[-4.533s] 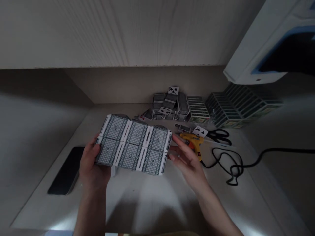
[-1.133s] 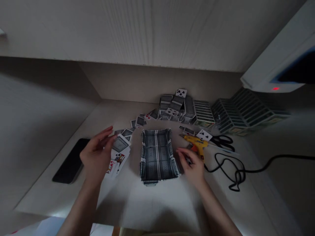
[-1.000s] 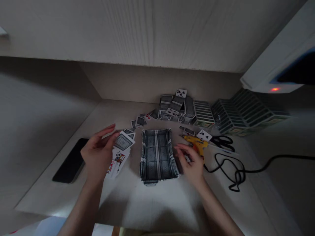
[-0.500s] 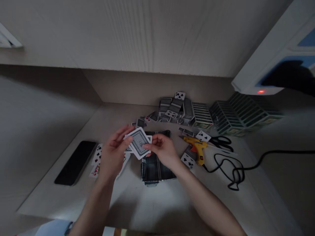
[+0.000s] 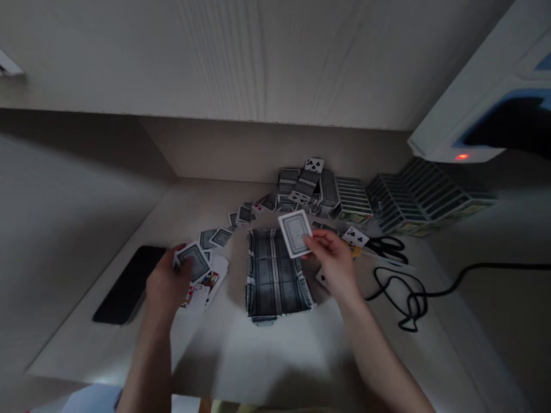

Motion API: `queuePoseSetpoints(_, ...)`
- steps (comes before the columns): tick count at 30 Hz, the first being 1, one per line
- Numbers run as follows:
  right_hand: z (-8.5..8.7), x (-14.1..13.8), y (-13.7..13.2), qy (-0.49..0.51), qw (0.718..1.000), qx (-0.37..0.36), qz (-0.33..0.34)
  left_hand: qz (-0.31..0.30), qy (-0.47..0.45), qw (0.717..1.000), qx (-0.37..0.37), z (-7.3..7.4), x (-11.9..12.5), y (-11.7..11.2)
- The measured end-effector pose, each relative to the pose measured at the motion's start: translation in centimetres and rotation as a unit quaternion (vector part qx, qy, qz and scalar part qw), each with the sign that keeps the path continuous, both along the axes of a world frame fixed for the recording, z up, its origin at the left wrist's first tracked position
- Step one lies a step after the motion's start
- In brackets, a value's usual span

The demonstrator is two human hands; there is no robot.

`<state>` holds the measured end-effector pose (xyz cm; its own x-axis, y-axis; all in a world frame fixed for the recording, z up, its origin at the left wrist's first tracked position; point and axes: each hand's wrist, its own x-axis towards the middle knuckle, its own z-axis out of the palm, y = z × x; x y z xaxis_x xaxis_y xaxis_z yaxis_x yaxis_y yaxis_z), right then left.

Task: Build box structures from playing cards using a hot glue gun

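An open tray built from playing cards (image 5: 275,272) stands in the middle of the desk. My right hand (image 5: 334,268) pinches a single face-down card (image 5: 295,233) above the tray's far right corner. My left hand (image 5: 166,283) is closed on a small stack of cards (image 5: 193,261), resting on loose face-up cards (image 5: 205,285) left of the tray. The yellow glue gun (image 5: 355,249) is mostly hidden behind my right hand.
A black phone (image 5: 127,284) lies at the left. A heap of cards (image 5: 301,186) and rows of card boxes (image 5: 413,198) stand at the back. Scissors (image 5: 387,246) and a black cord (image 5: 413,298) lie at the right. A white device (image 5: 486,109) overhangs the upper right.
My hands, together over the tray half a second ago, have parted. The right hand carried one card off to the right; the left dropped back with the stack to the loose cards.
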<state>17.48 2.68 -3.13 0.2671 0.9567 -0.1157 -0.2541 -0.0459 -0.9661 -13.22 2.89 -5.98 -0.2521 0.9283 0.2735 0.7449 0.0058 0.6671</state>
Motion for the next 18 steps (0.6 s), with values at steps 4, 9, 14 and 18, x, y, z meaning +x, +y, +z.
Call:
queuePoseSetpoints(4, -1.8, 2.6, -0.7, -0.064, 0.996, 0.021, -0.05, 0.039, 0.128, 0.989, 0.068, -0.4, 1.3, -1.7)
queuePoseSetpoints(9, -3.7, 4.1, -1.8, -0.104, 0.991, 0.049, -0.068, -0.261, 0.098, 0.932, 0.231, 0.8, 7.2, -5.7)
queuePoseSetpoints(14, -4.4, 4.3, -2.2, -0.098, 0.988, 0.083, -0.088, -0.361, 0.17, 0.891, 0.216, -0.3, 11.6, -7.5)
queuePoseSetpoints(18, -3.7, 4.3, -2.4, -0.126, 0.985, 0.097, -0.065, -0.359, 0.154, 0.899, 0.198, 0.0, 12.4, -6.7)
